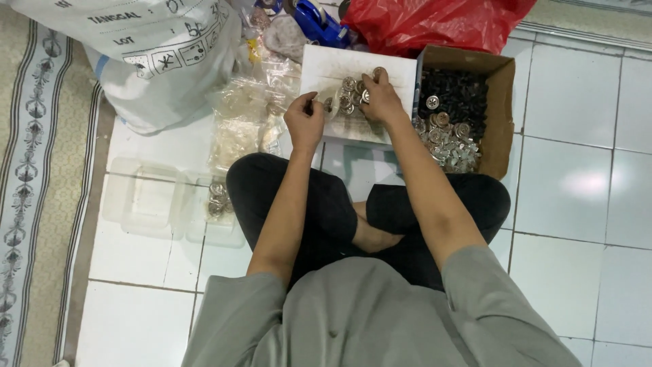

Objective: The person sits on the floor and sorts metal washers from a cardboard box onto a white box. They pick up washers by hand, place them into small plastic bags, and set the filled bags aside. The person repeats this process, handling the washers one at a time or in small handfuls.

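I sit cross-legged on a white tiled floor. A white board (pixel 333 71) lies in front of my knees with a small pile of round silver metal buttons (pixel 348 95) on it. My right hand (pixel 380 98) rests on the pile, fingers curled over the buttons. My left hand (pixel 305 119) is at the board's left edge, pinching a small clear plastic bag (pixel 331 107) next to the pile.
A brown cardboard box (pixel 499 102) on the right holds black and silver buttons. Clear packets (pixel 244 115) are heaped on the left, with clear plastic trays (pixel 146 197) nearer me. A large white sack (pixel 156 61), a red plastic bag (pixel 435 24) and a blue tape dispenser (pixel 319 20) stand behind.
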